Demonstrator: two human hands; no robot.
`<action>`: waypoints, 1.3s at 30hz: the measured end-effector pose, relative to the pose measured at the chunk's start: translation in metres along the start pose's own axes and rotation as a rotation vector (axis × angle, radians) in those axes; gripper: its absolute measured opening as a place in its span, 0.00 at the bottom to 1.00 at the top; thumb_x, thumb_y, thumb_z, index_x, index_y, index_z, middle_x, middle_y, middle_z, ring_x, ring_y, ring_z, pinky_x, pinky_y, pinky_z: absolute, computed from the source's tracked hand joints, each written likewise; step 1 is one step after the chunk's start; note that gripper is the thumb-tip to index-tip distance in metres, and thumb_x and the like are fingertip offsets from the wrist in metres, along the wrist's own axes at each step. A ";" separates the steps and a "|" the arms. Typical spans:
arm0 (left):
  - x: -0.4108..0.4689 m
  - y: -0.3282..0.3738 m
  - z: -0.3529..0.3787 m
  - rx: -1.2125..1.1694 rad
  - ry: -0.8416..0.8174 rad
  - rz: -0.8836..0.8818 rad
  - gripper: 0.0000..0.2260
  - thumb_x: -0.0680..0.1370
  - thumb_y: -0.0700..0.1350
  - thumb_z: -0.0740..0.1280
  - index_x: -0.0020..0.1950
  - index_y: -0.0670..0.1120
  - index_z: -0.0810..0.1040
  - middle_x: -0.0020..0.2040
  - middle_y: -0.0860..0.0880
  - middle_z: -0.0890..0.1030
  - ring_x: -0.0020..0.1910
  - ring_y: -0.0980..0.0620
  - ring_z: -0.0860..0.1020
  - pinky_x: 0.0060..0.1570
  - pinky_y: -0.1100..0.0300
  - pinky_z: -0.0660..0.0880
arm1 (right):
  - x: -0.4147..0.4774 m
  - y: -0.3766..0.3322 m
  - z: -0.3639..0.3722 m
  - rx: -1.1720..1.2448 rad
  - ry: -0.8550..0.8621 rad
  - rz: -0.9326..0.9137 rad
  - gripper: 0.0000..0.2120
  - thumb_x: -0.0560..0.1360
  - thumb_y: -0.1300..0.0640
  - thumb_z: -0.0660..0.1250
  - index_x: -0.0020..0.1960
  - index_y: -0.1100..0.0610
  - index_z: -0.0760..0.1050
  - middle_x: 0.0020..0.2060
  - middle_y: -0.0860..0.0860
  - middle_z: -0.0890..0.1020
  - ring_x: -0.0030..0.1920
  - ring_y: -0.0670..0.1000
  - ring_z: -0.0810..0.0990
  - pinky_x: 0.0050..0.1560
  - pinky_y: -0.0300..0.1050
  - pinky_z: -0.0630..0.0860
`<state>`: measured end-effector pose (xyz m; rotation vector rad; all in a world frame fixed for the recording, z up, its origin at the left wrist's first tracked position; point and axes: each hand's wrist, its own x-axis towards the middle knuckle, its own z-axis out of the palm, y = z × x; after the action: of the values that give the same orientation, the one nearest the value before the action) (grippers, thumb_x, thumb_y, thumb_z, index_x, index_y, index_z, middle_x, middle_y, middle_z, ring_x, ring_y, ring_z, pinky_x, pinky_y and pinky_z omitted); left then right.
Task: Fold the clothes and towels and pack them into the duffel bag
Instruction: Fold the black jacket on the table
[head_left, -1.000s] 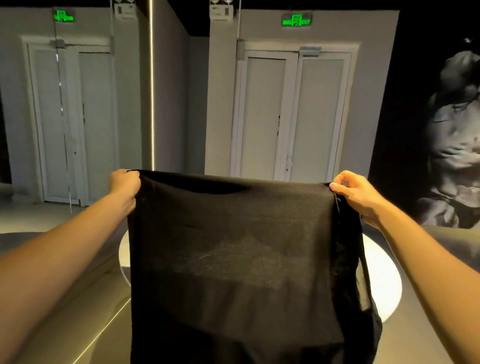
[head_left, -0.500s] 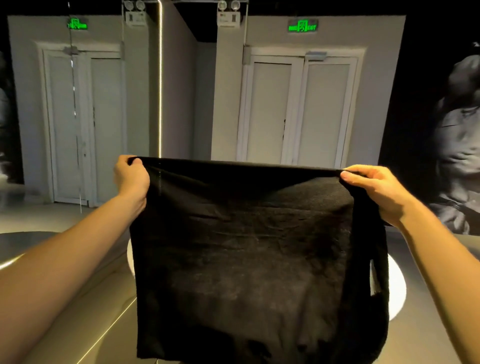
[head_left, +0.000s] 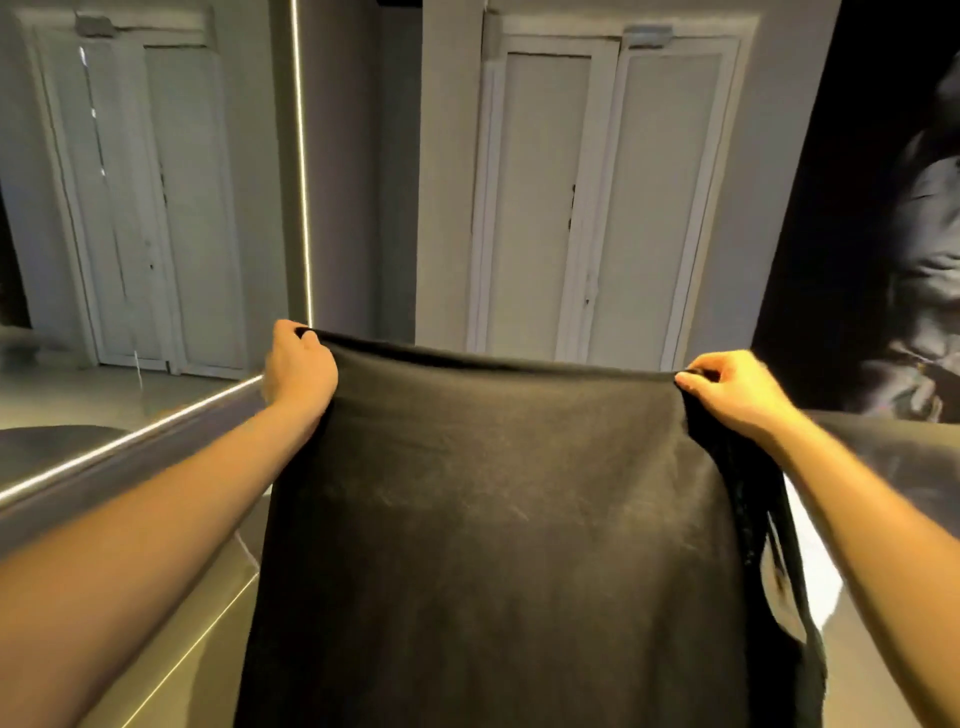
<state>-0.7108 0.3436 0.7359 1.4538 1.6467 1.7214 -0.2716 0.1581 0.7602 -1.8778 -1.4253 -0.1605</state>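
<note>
Black cloth (head_left: 498, 519) hangs spread in the air before me in the head view, top edge stretched between my hands. My left hand (head_left: 298, 369) grips the left corner; my right hand (head_left: 737, 389) pinches the right corner. White double doors (head_left: 608, 197) stand behind.

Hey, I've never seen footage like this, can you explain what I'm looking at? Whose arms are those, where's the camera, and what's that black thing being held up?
No machine here: these are a person's two bare arms, seen from a camera worn on their head. The left hand and the right hand each grip a top corner of a black cloth, holding it spread out, likely to fold it. Whether it is a towel or a garment I cannot tell. It hides most of what lies below; only a bright white surface peeks out at its right edge. Behind stand pale double doors.
</note>
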 end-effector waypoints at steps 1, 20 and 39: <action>-0.006 -0.018 0.016 0.070 -0.010 0.002 0.10 0.85 0.46 0.53 0.60 0.44 0.71 0.57 0.38 0.78 0.54 0.36 0.75 0.52 0.46 0.69 | -0.001 0.012 0.022 -0.083 0.029 0.038 0.09 0.79 0.48 0.68 0.46 0.51 0.82 0.42 0.50 0.85 0.48 0.59 0.83 0.46 0.51 0.76; 0.037 -0.170 0.165 0.723 0.004 0.637 0.05 0.83 0.41 0.62 0.56 0.40 0.74 0.50 0.39 0.75 0.48 0.37 0.72 0.46 0.44 0.65 | 0.064 0.127 0.237 -0.421 0.172 0.021 0.12 0.84 0.51 0.59 0.46 0.57 0.71 0.41 0.59 0.78 0.37 0.61 0.75 0.36 0.50 0.66; 0.072 -0.161 0.149 0.373 -0.201 0.392 0.08 0.86 0.45 0.59 0.60 0.44 0.74 0.49 0.40 0.81 0.49 0.36 0.78 0.46 0.46 0.71 | 0.079 0.112 0.223 -0.241 0.035 0.007 0.09 0.85 0.47 0.53 0.52 0.50 0.66 0.46 0.52 0.75 0.41 0.54 0.73 0.46 0.50 0.71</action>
<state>-0.6800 0.5228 0.5939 2.1689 1.7210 1.4282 -0.2187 0.3488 0.5894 -2.0624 -1.4277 -0.3746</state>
